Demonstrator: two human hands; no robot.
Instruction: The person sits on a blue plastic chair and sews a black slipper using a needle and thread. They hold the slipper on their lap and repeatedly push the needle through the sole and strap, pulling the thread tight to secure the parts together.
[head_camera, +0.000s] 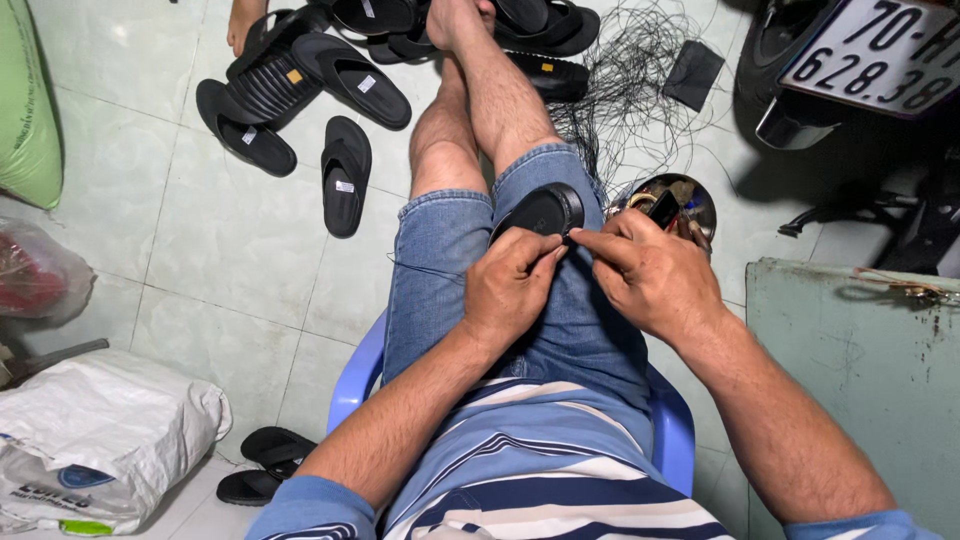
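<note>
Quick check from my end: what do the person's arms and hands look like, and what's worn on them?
Both forearms are bare, and the left hand and right hand wear no gloves. No watch, ring or wristband shows. Short light-blue sleeves end near the elbows, part of a shirt striped in blue, navy and white across the front.

Even, soft indoor light, moderately bright. Pale glossy tiled floor (230, 240) shows mild sheen at upper left of frame, no harsh glare. Shadows soft and short under black rubber sandals (300, 90) at top. Upper right corner dim, deep shadow beneath dark motorbike (860, 150). Wide-angle distortion: edges bend, legs stretch toward top. Centre sharp; hands crisp, no motion blur. White woven sack (100, 430) at lower left slightly soft.
</note>
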